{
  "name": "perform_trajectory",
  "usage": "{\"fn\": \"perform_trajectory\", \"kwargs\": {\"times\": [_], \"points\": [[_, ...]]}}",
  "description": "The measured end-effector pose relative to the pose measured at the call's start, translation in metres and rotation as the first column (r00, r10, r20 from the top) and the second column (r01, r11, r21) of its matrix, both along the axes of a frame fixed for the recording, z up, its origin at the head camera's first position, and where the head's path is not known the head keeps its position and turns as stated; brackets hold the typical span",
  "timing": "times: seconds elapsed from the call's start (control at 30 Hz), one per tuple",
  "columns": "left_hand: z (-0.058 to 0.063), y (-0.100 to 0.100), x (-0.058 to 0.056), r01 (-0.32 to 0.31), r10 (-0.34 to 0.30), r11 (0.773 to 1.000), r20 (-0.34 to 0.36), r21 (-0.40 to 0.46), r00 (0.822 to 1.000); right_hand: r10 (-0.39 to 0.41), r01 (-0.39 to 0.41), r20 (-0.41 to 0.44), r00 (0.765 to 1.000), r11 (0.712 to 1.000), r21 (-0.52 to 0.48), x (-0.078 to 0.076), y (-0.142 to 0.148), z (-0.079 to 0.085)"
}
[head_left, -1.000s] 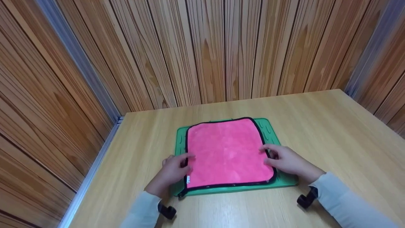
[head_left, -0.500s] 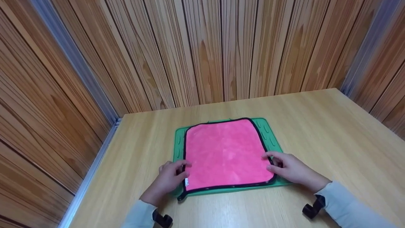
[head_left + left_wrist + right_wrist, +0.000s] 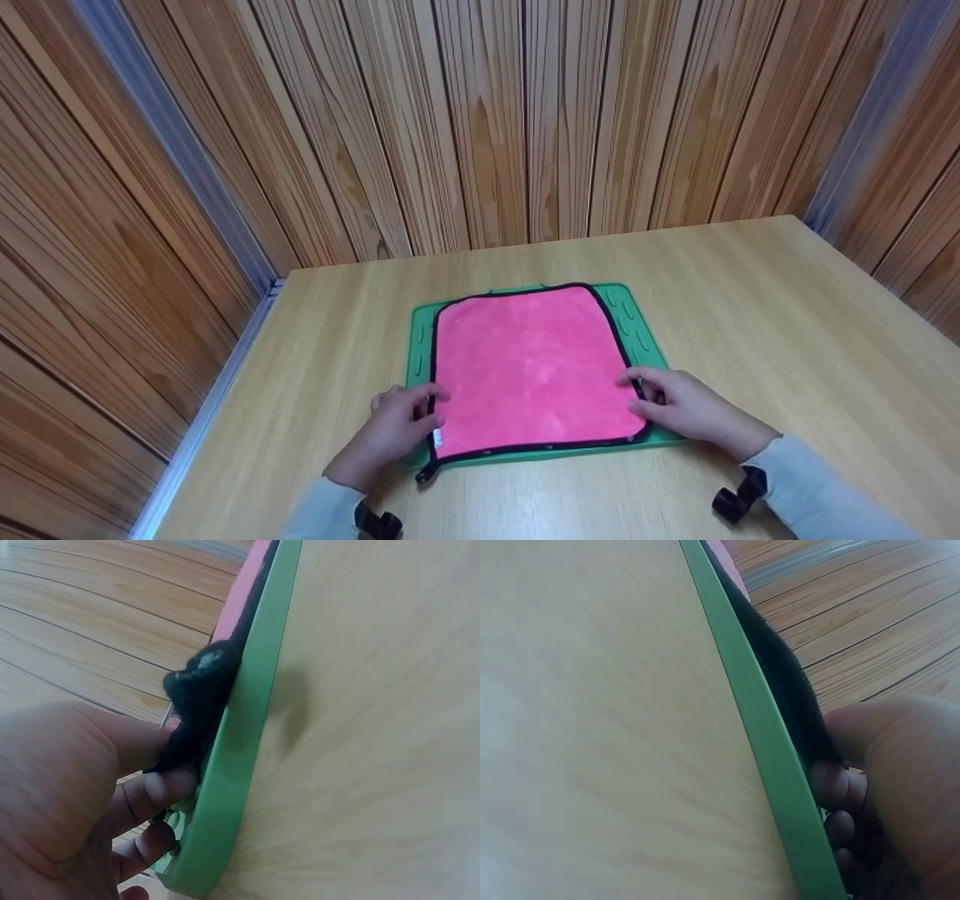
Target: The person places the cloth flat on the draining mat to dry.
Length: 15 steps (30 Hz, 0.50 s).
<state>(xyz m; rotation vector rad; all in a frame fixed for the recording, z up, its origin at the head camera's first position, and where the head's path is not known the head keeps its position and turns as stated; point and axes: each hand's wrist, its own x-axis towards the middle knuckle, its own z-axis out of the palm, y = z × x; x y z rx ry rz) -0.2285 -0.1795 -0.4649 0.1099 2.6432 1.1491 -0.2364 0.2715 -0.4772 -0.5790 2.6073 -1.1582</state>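
Observation:
A pink cloth (image 3: 532, 367) with black edging lies spread over a green tray (image 3: 637, 330), with a small white tag near its front left corner. My left hand (image 3: 390, 431) pinches the cloth's left edge between thumb and fingers. On the opposite side, my right hand (image 3: 686, 409) pinches the right edge. In the left wrist view, a bunched dark corner (image 3: 199, 686) of the cloth sticks up beside the tray's green rim (image 3: 229, 757). The right wrist view shows the dark underside (image 3: 784, 682) of the cloth lifted slightly above the rim, between thumb and forefinger.
The tray stands on a light wooden table (image 3: 757, 300). Wood-plank walls (image 3: 495, 127) rise behind and at both sides, with grey metal posts (image 3: 199, 150) at the corners. A black strap device (image 3: 739, 495) sits at each wrist.
Both hands have slid a little toward the front along the cloth's side edges. The cloth and tray look nearly unmoved, and the head view has shifted slightly.

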Motion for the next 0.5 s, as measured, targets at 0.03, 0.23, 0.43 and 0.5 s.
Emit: {"fn": "perform_trajectory", "kwargs": {"times": [0.03,0.23,0.43,0.5], "points": [[0.000,0.000,0.000,-0.003,0.003,1.000,0.003,-0.003,1.000,-0.001,0.001,0.008,1.000,1.000,0.006,0.000,0.000,0.001],[0.008,0.001,-0.003,-0.024,0.022,0.999,-0.058,-0.040,0.998,-0.052,0.048,0.036,0.998,0.994,0.095,-0.006,0.000,0.021],[0.043,0.002,-0.021,-0.088,0.054,0.984,-0.209,-0.157,0.976,-0.118,0.147,-0.146,0.982,0.968,0.205,-0.027,-0.006,0.069],[0.056,0.005,-0.028,-0.094,0.033,0.972,-0.274,-0.213,0.961,-0.126,0.174,-0.207,0.970,0.957,0.231,-0.034,-0.012,0.085]]}}
